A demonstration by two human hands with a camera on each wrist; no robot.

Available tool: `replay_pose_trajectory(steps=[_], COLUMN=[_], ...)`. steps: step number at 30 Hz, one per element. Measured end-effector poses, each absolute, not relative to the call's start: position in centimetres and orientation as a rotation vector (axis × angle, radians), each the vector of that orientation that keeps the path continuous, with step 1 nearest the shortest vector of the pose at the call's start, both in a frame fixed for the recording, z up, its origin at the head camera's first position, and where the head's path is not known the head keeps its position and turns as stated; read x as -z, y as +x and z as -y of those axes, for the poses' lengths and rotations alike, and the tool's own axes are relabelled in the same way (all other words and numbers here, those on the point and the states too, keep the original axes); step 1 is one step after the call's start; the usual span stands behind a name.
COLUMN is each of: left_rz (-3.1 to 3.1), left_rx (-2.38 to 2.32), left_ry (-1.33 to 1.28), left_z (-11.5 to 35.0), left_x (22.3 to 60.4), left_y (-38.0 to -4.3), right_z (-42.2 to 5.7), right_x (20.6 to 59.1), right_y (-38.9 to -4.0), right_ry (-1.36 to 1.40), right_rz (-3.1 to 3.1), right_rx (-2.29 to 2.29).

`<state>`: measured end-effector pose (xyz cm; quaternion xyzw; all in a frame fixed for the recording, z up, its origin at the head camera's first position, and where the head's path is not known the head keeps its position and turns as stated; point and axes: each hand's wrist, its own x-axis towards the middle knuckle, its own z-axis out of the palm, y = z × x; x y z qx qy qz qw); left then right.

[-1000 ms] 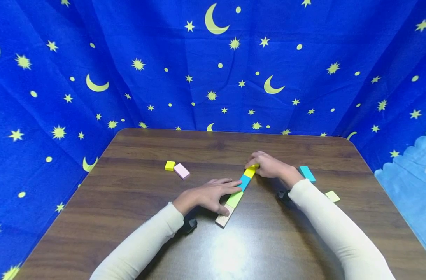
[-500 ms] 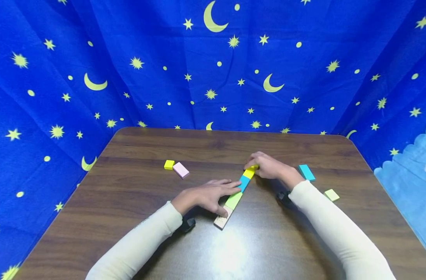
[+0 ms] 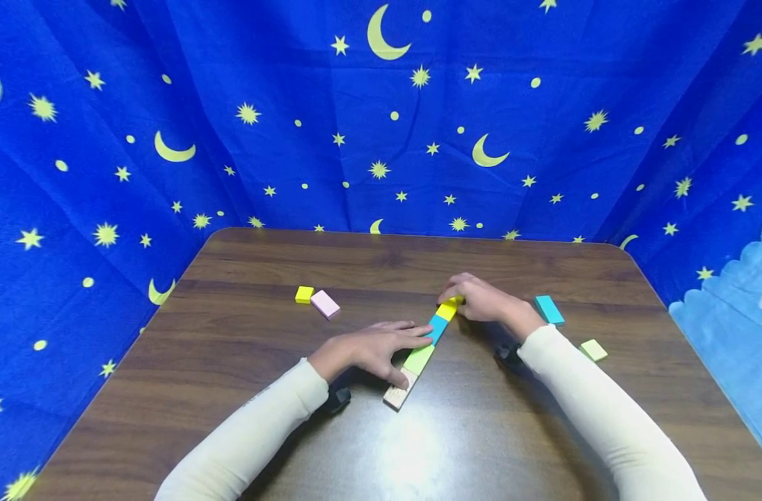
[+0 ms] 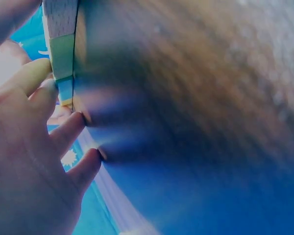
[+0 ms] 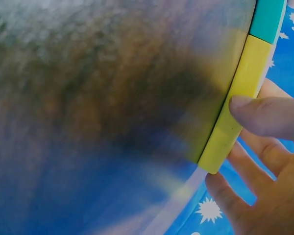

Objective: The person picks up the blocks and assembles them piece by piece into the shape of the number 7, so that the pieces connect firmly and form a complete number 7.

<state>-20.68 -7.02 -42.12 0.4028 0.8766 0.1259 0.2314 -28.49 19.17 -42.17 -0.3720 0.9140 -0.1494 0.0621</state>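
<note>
Several flat blocks lie end to end in a slanting row in the head view: a pale speckled block (image 3: 395, 397) nearest, then a light green block (image 3: 419, 359), a blue block (image 3: 440, 327) and a yellow block (image 3: 447, 308) at the far end. My left hand (image 3: 377, 350) lies over the row's left side with fingers spread, its thumb on the pale block and a fingertip on the blue one. At the far end my right hand (image 3: 481, 299) pinches the yellow block (image 5: 240, 103), thumb on one long side and fingers on the other, as the right wrist view shows.
On the left of the brown table (image 3: 230, 362) lie a small yellow block (image 3: 304, 295) and a pink block (image 3: 325, 305). A teal block (image 3: 549, 310) and a small pale green block (image 3: 593, 350) lie beside the right forearm. A blue star-patterned cloth (image 3: 330, 160) hangs behind.
Almost nothing differs; both hands keep their places on the row, and the blocks stay lined up. The head view has shifted very slightly.
</note>
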Motion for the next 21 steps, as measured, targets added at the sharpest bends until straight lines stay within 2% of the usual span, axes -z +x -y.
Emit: replay_pose_trajectory(steps=[10,15,21], left_rz=[-2.408,-2.409,-2.415], left_rx=[-0.360,-0.371,-0.377], left_ry=[1.124,1.117,1.108], left_z=[7.1,7.1,7.1], left_x=[42.3,42.4,42.2], left_y=[-20.7,-20.7,-20.6], right_z=[-20.6,-23.8,-28.6], right_x=[40.7,39.5,38.5], right_y=[-27.4,-26.0,-23.5], right_ry=[-1.112,-1.152,-0.945], right_rz=[-2.808,-2.893,-2.958], right_rx=[0.529,0.538,0.535])
